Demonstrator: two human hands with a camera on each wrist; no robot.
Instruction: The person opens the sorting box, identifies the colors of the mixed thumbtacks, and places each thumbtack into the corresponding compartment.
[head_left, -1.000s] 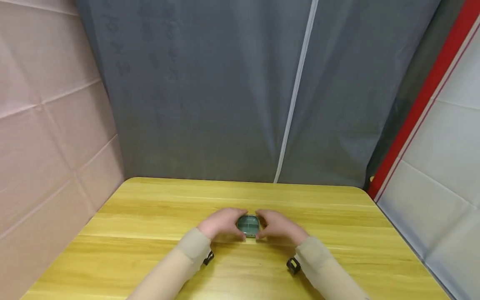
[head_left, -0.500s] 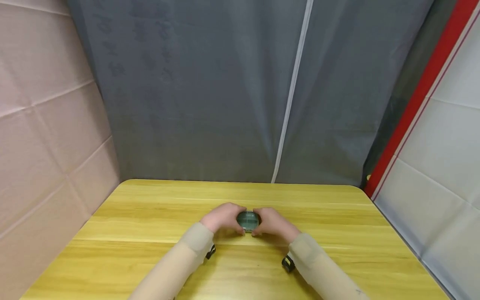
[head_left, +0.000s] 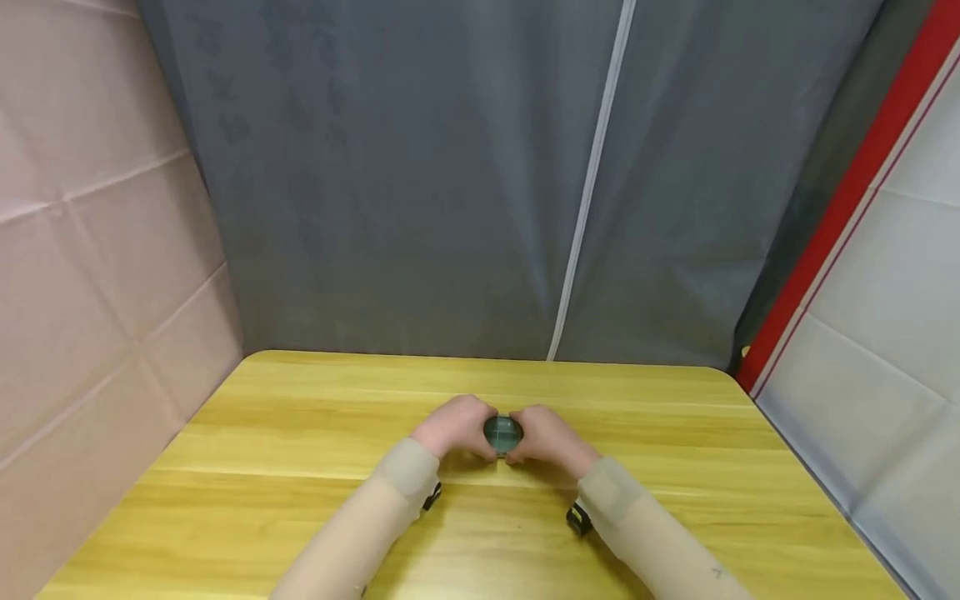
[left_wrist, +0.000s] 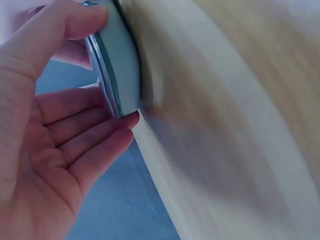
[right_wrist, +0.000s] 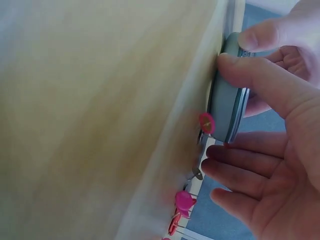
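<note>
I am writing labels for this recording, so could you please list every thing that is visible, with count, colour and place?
small case: one, grey-green, table middle, between both hands
push pins: several, pink, beside the case, right wrist view only
table: one, yellow wood
curtain: one, grey, behind the table
stripe: one, red, far right
left hand: one, grips the case's left side
right hand: one, grips its right side

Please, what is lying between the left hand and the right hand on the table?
A small green box lies between the left hand and the right hand; both grip its sides. The head view shows this.
</note>
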